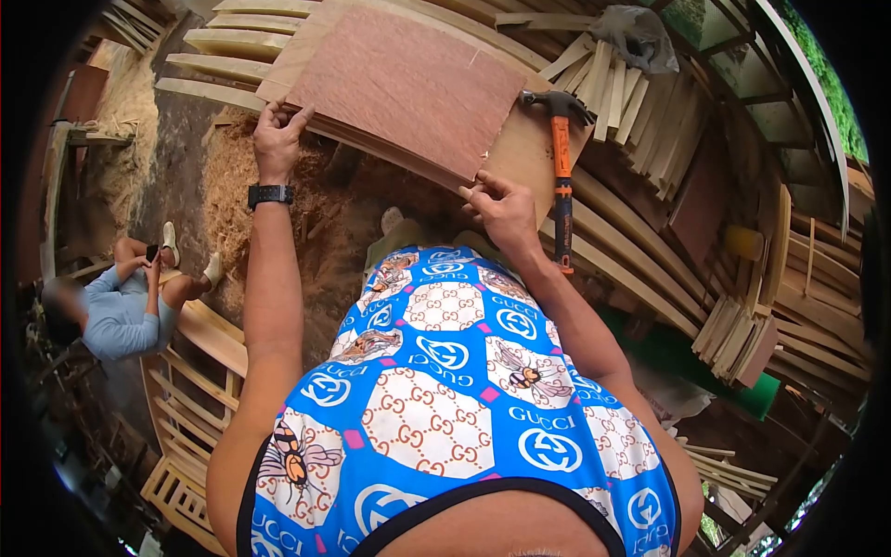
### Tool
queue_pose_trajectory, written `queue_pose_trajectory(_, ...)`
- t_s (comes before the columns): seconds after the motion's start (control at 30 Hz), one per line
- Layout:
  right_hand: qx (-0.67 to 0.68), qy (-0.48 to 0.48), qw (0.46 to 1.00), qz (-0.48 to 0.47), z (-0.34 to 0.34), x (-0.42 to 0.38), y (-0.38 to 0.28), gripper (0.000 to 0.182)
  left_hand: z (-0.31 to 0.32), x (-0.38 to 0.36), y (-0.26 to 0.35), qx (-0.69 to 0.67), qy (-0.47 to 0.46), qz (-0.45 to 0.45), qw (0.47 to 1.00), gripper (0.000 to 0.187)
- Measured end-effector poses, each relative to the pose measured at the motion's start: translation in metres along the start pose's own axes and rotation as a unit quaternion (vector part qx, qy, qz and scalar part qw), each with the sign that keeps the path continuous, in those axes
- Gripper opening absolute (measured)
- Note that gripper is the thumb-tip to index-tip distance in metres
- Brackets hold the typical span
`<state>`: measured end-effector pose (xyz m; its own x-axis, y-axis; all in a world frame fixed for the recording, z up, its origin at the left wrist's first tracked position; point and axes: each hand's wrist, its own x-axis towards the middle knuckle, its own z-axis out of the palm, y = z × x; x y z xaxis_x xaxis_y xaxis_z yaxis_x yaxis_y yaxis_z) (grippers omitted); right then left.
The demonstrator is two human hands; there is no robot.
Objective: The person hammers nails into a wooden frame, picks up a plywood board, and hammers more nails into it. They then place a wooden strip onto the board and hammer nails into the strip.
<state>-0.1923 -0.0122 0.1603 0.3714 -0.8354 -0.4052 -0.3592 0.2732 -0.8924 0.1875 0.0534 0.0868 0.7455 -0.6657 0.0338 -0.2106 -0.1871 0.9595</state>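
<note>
In front of me a reddish plywood panel (408, 88) lies over a paler board (524, 153), which shows at its left and right ends. My left hand (278, 144), a watch (270, 194) on its wrist, pinches the near left edge of the plywood panel. At the near right corner, my right hand (501, 206) grips the same panel between thumb and fingers. A claw hammer (562, 148) with an orange and black handle rests just right of the panel, its head on the pale board and its handle past the near edge.
Curved wooden slats (237, 44) stick out beyond the panel's left end. Bundled wood strips (617, 88) and a plastic bag (636, 37) lie at the right back. A seated person (130, 311) is at the left by a slatted wooden frame (190, 399). Sawdust (227, 176) covers the floor.
</note>
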Motion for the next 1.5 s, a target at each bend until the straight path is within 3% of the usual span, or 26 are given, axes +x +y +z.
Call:
queue_pose_trajectory(0.07, 0.078, 0.0, 0.996, 0.045, 0.002, -0.005, 0.0, 0.039, 0.004, -0.001, 0.001, -0.007, 0.011, 0.008, 1.0, 0.057)
queue_pose_trajectory(0.3, 0.086, -0.003, 0.996, 0.026, 0.004, -0.003, 0.01, 0.043, 0.003, -0.002, 0.008, 0.006, 0.008, -0.003, 1.0, 0.059)
queue_pose_trajectory(0.5, 0.033, 0.007, 0.999, -0.011, -0.001, 0.002, 0.02, 0.042, -0.014, -0.004, 0.01, 0.042, -0.073, 0.021, 0.996, 0.062)
queue_pose_trajectory(0.73, 0.051, 0.014, 0.999, 0.005, -0.007, 0.0, 0.016, 0.046, -0.012, -0.001, 0.008, -0.006, -0.056, 0.028, 0.998, 0.046)
queue_pose_trajectory(1.03, 0.056, 0.026, 0.998, 0.011, -0.01, -0.006, 0.011, 0.047, -0.012, -0.005, 0.023, 0.074, -0.034, 0.082, 0.993, 0.037)
queue_pose_trajectory(1.5, 0.04, 0.061, 0.997, -0.001, -0.025, -0.02, 0.013, 0.046, 0.008, -0.022, 0.035, 0.088, -0.011, 0.085, 0.992, 0.04)
